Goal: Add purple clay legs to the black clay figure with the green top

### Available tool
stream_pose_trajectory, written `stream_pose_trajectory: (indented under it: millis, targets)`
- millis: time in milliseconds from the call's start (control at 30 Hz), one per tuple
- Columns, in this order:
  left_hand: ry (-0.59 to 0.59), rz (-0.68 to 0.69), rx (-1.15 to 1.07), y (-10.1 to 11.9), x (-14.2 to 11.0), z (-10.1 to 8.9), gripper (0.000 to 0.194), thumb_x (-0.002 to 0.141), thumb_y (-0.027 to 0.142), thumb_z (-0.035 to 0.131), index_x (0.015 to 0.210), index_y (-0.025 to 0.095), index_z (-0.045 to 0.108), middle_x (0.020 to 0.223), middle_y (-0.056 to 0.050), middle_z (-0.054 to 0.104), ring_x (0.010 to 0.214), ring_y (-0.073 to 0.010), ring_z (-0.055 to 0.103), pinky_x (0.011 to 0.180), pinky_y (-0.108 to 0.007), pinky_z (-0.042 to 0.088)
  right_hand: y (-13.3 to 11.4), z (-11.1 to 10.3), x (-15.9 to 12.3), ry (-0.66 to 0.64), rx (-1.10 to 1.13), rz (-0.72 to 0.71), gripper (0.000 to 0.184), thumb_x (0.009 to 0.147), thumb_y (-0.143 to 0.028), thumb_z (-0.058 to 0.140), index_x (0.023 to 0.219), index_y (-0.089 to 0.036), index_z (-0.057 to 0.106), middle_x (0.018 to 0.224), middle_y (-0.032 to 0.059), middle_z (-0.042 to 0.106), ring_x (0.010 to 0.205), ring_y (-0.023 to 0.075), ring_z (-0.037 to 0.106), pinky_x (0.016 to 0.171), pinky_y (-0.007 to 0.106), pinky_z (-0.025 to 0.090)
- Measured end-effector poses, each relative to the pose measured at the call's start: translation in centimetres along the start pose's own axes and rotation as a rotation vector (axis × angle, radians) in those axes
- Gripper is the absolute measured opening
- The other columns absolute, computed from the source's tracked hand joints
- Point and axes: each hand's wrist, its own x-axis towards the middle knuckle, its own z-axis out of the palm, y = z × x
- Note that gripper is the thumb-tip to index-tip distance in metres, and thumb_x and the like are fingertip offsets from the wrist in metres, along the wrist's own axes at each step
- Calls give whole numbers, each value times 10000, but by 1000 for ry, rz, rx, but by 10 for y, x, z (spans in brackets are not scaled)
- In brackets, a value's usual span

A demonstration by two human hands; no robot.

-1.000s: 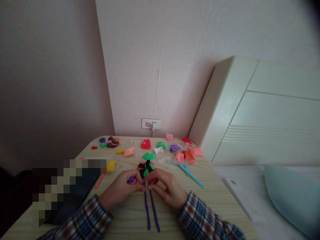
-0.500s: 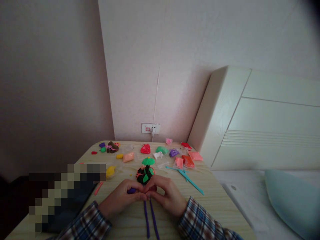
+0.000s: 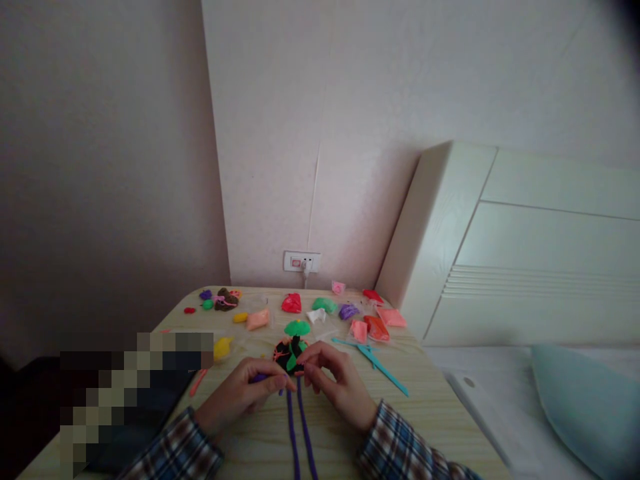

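My left hand is closed around a lump of purple clay, mostly hidden by the fingers. Thumb and forefinger point toward the tops of two long purple clay strips that lie side by side on the table. My right hand is pinched just right of these strips; whatever its fingertips hold is too small to make out. Just beyond the hands sits a black clay figure with green leaf shapes and a green, hat-like top. The right fingers partly cover its right side.
Turquoise modelling tools lie to the right. Bagged clay, including red, green and orange, is spread along the back of the table. A dark, partly blurred-out tablet-like object is at left, near yellow clay.
My hands met at the fingertips above the strips half a second ago and are now apart. The right fingers have risen toward the black figure. The view has tilted up slightly.
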Motion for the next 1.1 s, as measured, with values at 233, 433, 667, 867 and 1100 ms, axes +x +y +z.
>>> stream_pose_trajectory:
  millis: [233, 433, 667, 867, 1100]
  targets:
    - [41, 27, 11, 4, 1, 1, 444, 608, 579, 620, 605, 150, 506, 475, 76, 305, 430, -58, 250, 422, -202, 164, -1, 1, -1, -51, 1, -5, 259, 827, -399, 510, 913, -171, 598, 613, -18, 541, 548, 92, 489, 536, 209, 410]
    - [21, 30, 64, 4, -1, 3, 454, 678, 572, 554, 716, 129, 651, 460, 59, 301, 441, -78, 251, 429, -226, 180, -6, 5, -2, -176, -39, -38, 283, 801, -412, 545, 970, -200, 625, 652, -13, 575, 606, 108, 511, 585, 226, 411]
    - [-27, 19, 92, 1, -1, 3, 533, 691, 621, 502, 719, 113, 660, 478, 50, 313, 422, -69, 254, 406, -215, 166, -6, 6, 0, -81, -16, 11, 229, 780, -387, 581, 733, -164, 605, 620, -5, 599, 580, 102, 502, 581, 220, 404]
    - [-9, 15, 67, 1, 0, 2, 492, 697, 594, 508, 759, 118, 618, 519, 56, 339, 418, -63, 259, 386, -199, 184, -3, 4, 0, -38, -42, 7, 196, 790, -349, 577, 734, -162, 594, 647, -4, 574, 591, 99, 483, 585, 214, 394]
    - [21, 82, 126, 2, 0, 3, 325, 725, 439, 535, 654, 130, 608, 549, 34, 434, 481, -78, 318, 444, -201, 227, -4, 5, -2, -93, -75, -11, 211, 777, -360, 596, 878, -175, 604, 737, 10, 605, 637, 113, 517, 605, 222, 418]
